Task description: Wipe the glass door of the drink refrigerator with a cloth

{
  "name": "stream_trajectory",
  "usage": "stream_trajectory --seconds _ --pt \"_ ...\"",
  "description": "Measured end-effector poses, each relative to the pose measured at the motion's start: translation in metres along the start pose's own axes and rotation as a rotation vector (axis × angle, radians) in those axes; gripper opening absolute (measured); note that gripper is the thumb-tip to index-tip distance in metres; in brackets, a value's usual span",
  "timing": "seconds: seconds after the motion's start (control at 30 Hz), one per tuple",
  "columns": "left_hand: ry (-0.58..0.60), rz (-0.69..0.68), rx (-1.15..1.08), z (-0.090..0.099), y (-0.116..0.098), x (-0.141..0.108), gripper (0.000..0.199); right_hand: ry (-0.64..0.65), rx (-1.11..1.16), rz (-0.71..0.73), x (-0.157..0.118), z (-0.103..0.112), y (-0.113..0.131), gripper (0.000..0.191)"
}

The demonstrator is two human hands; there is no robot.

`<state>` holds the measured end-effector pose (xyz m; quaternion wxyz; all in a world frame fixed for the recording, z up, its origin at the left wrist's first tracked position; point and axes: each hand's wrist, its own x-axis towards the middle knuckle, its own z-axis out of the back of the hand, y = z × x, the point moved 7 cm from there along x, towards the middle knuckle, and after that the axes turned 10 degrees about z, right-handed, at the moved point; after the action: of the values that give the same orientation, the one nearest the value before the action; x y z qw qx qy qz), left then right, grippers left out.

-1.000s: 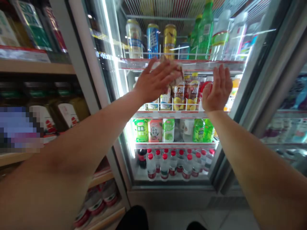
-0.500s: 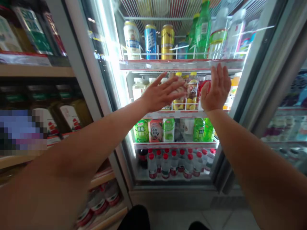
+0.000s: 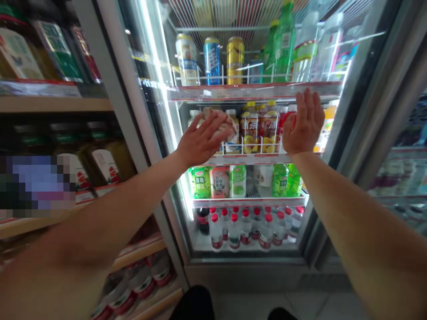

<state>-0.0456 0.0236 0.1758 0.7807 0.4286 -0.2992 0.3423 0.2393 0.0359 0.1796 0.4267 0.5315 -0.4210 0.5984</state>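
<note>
My left hand (image 3: pixel 200 142) lies with its fingers stretched flat at the glass door of a lit drinks fridge. Under and around its fingertips shows a crumpled, pale pinkish cloth (image 3: pixel 227 128), partly hidden by the fingers. To the right, my right hand (image 3: pixel 303 129) is raised with its palm toward the glass, fingers up and thumb apart, holding nothing. Behind the glass, between the hands, stand yellow-capped tea bottles (image 3: pixel 250 126). Above them are a blue can (image 3: pixel 212 60) and a gold can (image 3: pixel 235 60).
Green bottles (image 3: pixel 283 42) stand on the fridge's upper shelf, green and pink drinks (image 3: pixel 220 182) lower down, and red-capped water bottles (image 3: pixel 234 231) at the bottom. An open shelf (image 3: pixel 50 103) with dark bottles is on the left. A metal door frame (image 3: pixel 376 98) runs along the right.
My left hand has slid left across the glass with the cloth, uncovering the yellow-capped bottles. My right hand stays almost in place. The view has shifted slightly.
</note>
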Motion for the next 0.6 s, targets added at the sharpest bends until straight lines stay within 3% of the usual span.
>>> stream_trajectory --seconds 0.1,0.23,0.3,0.37,0.5,0.53,0.6 --pt "0.01 -0.035 0.026 0.006 0.005 0.011 0.051 -0.025 -0.01 0.016 0.0 0.001 0.001 0.062" --pt "-0.146 0.198 0.008 0.027 0.028 0.043 0.055 -0.054 -0.006 0.023 -0.001 0.001 0.002 0.062" --pt "-0.189 0.269 -0.015 0.027 0.025 0.046 0.057 -0.046 0.013 0.007 -0.002 0.0 0.001 0.062" --pt "-0.149 0.19 -0.024 0.016 0.006 0.041 0.057 -0.047 0.028 -0.006 -0.002 -0.001 -0.001 0.061" --pt "0.08 -0.28 0.001 -0.009 -0.043 0.021 0.049 -0.047 0.024 0.007 -0.002 0.0 0.0 0.063" --pt "0.111 -0.331 0.011 -0.01 -0.043 0.019 0.047 -0.041 0.022 0.006 -0.002 0.0 0.001 0.062" --pt "0.097 -0.272 0.026 -0.005 -0.027 0.027 0.047 -0.034 0.02 -0.003 -0.002 0.0 0.0 0.061"
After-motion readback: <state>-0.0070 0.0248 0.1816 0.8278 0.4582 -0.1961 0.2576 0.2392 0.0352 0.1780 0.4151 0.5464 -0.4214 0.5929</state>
